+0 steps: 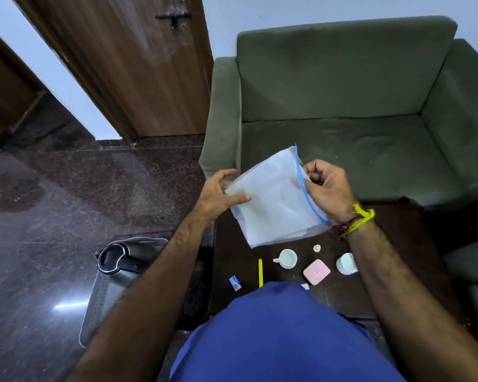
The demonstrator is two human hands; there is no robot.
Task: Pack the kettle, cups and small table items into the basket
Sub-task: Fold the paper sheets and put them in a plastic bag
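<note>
Holding a clear zip bag [276, 197] above the dark table [398, 244]: left hand [218, 191] is pinched on the closed end at 9 o'clock, right hand [326, 188] is curled on the blue zip edge at 3 o'clock, likely so the mouth can be opened. Two cups [287, 258], a pink case [316, 271] and small bits are left on the table at 6 o'clock; kettle [122, 260] is already set in the basket [100, 301] at 8 o'clock.
</note>
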